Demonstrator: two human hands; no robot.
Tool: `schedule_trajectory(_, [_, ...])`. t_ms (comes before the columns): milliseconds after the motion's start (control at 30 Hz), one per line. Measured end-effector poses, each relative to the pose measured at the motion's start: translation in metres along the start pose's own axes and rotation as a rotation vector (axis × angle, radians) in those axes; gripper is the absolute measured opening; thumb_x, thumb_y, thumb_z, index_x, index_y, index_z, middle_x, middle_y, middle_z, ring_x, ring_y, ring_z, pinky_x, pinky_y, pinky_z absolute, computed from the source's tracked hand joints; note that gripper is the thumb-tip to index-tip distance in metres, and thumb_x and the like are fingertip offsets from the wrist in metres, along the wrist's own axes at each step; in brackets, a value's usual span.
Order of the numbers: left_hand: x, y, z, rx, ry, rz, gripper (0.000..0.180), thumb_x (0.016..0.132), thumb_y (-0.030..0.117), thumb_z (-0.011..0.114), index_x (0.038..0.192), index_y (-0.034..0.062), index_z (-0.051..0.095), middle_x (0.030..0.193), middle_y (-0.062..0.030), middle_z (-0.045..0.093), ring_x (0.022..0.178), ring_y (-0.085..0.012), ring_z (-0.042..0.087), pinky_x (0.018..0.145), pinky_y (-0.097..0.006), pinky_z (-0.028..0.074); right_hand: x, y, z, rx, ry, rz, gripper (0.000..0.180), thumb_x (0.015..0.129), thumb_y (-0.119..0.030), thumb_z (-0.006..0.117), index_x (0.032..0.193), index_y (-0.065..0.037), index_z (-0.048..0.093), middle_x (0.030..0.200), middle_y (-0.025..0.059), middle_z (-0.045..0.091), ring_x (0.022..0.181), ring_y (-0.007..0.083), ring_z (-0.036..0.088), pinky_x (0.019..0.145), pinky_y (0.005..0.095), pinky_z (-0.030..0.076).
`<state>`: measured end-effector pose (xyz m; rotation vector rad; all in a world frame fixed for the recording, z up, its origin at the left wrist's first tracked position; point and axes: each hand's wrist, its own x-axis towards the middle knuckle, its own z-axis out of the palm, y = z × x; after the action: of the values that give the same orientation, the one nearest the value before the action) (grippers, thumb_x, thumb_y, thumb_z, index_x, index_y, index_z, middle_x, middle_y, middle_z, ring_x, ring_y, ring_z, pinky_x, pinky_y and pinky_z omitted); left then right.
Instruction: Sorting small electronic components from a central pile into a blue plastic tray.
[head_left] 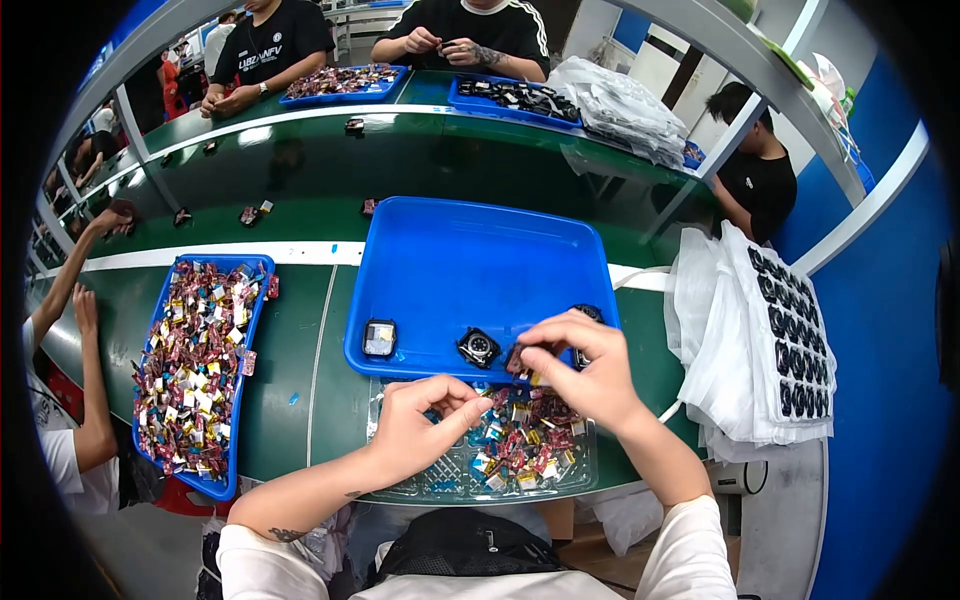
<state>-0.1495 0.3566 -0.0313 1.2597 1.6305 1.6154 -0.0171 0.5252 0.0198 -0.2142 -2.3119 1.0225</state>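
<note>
Two hands over clear tray (440,478) of small red-and-yellow packets (525,440)

Right hand (585,365) pinching a small black part (520,360) over the blue tray's (470,260) near edge, left hand (425,420) fingering a small piece above a clear tray (575,470) of coloured bits at the green bench's (300,390) near edge
</note>
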Motion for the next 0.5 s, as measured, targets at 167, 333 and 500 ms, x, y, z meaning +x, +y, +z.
schedule_trajectory(167, [-0.002, 0.003, -0.003, 0.03, 0.023, 0.091, 0.015, 0.086, 0.01, 0.064, 0.077, -0.0017, 0.066, 0.067, -0.0076, 0.066, 0.058, -0.0097, 0.062, 0.052, -0.022, 0.048, 0.084, 0.045, -0.038, 0.242, 0.214, 0.209, 0.013, 0.08, -0.003, 0.067, 0.091, 0.005, 0.065, 0.082, 0.0094, 0.068, 0.075, 0.0124, 0.065, 0.071, 0.0247, 0.051])
schedule_trajectory(333, [-0.004, 0.002, -0.003, 0.033, -0.054, 0.231, 0.011, 0.085, 0.008, 0.065, 0.079, -0.0003, 0.068, 0.066, -0.0067, 0.065, 0.056, -0.0106, 0.062, 0.05, -0.023, 0.046, 0.147, 0.153, -0.067, 0.019, 0.392, 0.506, 0.019, 0.074, -0.008, 0.07, 0.09, 0.002, 0.066, 0.08, 0.0068, 0.067, 0.068, 0.0124, 0.063, 0.058, 0.023, 0.049])
schedule_trajectory(500, [-0.007, -0.002, -0.001, 0.037, -0.088, 0.29, 0.007, 0.082, 0.006, 0.065, 0.079, -0.0005, 0.066, 0.064, -0.0077, 0.063, 0.053, -0.0151, 0.059, 0.047, -0.026, 0.044, 0.145, 0.214, -0.071, -0.145, 0.373, 0.803, 0.021, 0.07, -0.006, 0.07, 0.09, -0.002, 0.066, 0.077, 0.0081, 0.065, 0.061, 0.0153, 0.062, 0.052, 0.0275, 0.051])
